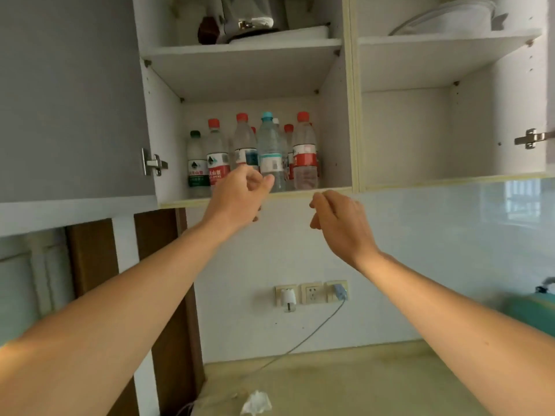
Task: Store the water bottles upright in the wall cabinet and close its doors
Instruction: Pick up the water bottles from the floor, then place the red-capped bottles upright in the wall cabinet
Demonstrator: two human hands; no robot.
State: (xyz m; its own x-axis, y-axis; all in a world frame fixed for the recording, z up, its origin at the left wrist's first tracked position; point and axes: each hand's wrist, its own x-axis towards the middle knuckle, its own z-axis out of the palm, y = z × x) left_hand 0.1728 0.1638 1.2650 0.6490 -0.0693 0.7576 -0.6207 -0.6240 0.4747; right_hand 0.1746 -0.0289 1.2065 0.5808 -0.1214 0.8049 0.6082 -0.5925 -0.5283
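Several water bottles stand upright on the bottom shelf of the open wall cabinet (255,197). A green-capped bottle (196,163) is at the left, a teal-capped one (270,148) in the middle and a red-labelled one (304,157) at the right. My left hand (240,196) is raised in front of the shelf's front edge, fingers loosely curled and holding nothing. My right hand (339,217) hangs just below the cabinet's bottom edge, fingers relaxed and empty. The grey left door (72,97) stands open; the right compartment (420,130) holds nothing on its lower shelf.
The upper shelves hold a metal kettle (246,19) and a white dish rack (447,16). Wall sockets (310,292) with a plug and cable sit below. A beige countertop (345,382) carries a crumpled tissue (256,403). A teal object (531,313) stands at the right.
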